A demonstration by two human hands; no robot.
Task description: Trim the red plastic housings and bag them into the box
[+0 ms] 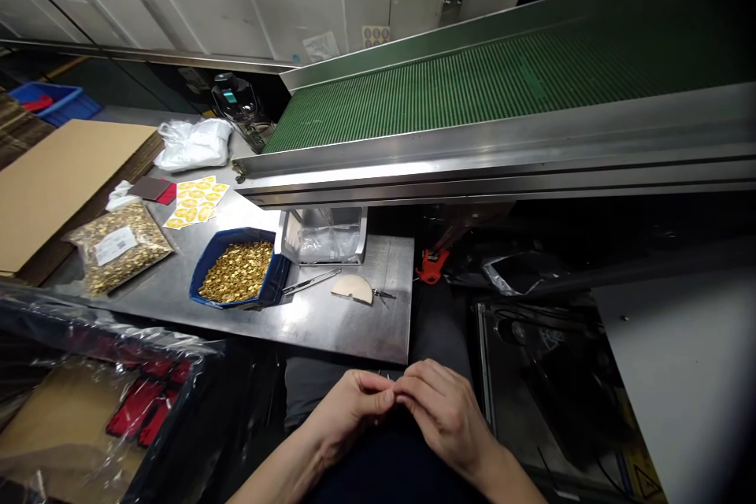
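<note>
My left hand (pixel 363 403) and my right hand (pixel 434 408) meet fingertip to fingertip just above my lap. Both are closed in a pinch. A tiny dark tip shows between them, too small to name; the rest of it is covered by my fingers. Beyond my hands, on the metal table (pixel 354 335), lie a pale half-round piece (pixel 353 288), a small dark pointed tool (pixel 383 294) and a pair of tweezers (pixel 312 281). Left of these stands a blue bin (pixel 204 272) full of small gold-coloured pieces (pixel 239 271).
A green ribbed conveyor (pixel 413 90) slopes up to the right behind the table. A metal chute tray (pixel 324 260) sits under its end. At left are a bag of gold pieces (pixel 124 248), yellow sticker sheets (pixel 196 201), cardboard (pixel 71 173) and a plastic-lined crate (pixel 177 402). Orange-handled scissors (pixel 433 266) hang nearby.
</note>
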